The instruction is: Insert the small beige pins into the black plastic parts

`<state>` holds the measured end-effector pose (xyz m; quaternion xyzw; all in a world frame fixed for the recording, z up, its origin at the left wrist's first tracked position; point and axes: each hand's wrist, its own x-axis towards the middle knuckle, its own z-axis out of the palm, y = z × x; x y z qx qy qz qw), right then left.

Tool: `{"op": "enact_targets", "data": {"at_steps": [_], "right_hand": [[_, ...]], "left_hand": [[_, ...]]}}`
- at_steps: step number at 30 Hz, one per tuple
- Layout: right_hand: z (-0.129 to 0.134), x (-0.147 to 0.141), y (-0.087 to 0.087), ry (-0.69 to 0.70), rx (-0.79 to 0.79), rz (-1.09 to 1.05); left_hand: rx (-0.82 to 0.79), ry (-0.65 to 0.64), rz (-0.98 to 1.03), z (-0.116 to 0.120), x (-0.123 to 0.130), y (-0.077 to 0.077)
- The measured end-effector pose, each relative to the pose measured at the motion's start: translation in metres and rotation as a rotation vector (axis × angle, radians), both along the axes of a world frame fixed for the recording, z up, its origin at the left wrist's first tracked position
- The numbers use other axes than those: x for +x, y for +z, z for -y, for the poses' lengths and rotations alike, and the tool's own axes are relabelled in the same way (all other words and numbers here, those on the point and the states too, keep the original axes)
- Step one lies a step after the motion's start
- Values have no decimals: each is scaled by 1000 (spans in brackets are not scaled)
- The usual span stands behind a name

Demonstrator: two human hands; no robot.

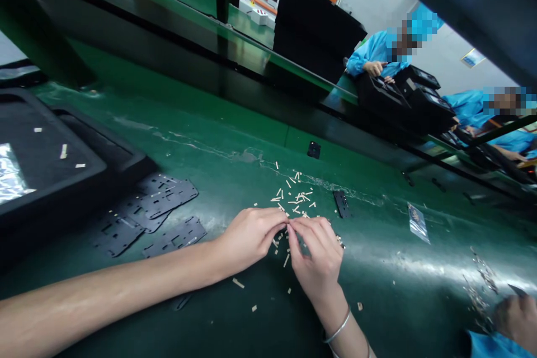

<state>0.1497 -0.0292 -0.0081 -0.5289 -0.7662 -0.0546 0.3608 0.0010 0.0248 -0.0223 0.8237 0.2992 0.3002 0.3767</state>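
My left hand (255, 232) and my right hand (318, 251) meet fingertip to fingertip over the green tabletop (235, 324). Both are pinched closed, and whatever lies between the fingertips is too small and hidden to make out. Around and behind them many small pale strips (300, 198) are scattered, some partly covered by the fingers. Just beyond my right hand lies a small black plate with holes (342, 204). To the left of my left hand, several flat dark plates with cut-outs (172, 197) overlap on the table.
Black foam trays (79, 140) stand at the left, with a few pale bits on top. A small black part (314, 149) and a clear bag (418, 222) lie farther back. A co-worker's hand (518, 316) is near metal bits (478, 285) at right. People in blue work behind.
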Motion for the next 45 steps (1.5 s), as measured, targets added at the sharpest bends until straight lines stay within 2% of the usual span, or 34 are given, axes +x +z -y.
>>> {"op": "enact_targets", "data": {"at_steps": [3,7,9,13,15,17,20,24,27,31,35,37,39,43,44,45], "right_hand": [[0,-1,1,8,-2,-10],[0,1,2,1,-49,-94],[-2,8,3,-62,-77,-149],[-10,33,4,-318,-14,-163],[-13,41,4,-347,12,-123],[-14,41,4,-263,-37,-119],[-11,30,8,-73,-166,-226],[-3,17,15,94,-259,-375],[-1,15,17,158,-301,-405],[-1,15,18,210,-284,-392],[0,13,19,243,-265,-364],[0,14,19,205,-245,-351],[0,15,18,129,-221,-350],[1,18,16,7,-218,-351],[1,17,16,-7,-224,-343],[1,17,16,-16,-229,-333]], "left_hand": [[-57,-8,30,-1,0,1],[-245,-39,67,-5,1,5],[-390,-62,104,-6,0,7],[-703,-126,276,-8,0,10],[-819,-181,377,-10,0,7],[-935,-260,448,-11,0,3],[-1140,-390,521,-13,1,-2],[-1359,-519,598,-14,0,1],[-1442,-584,601,-14,-1,4],[-1450,-650,534,-13,-2,2],[-1379,-653,435,-14,1,1],[-1246,-572,308,-18,1,6],[-913,-398,90,-25,-6,17],[79,122,-538,-37,-41,42],[220,218,-688,-39,-52,46],[296,281,-822,-40,-64,49]]}}
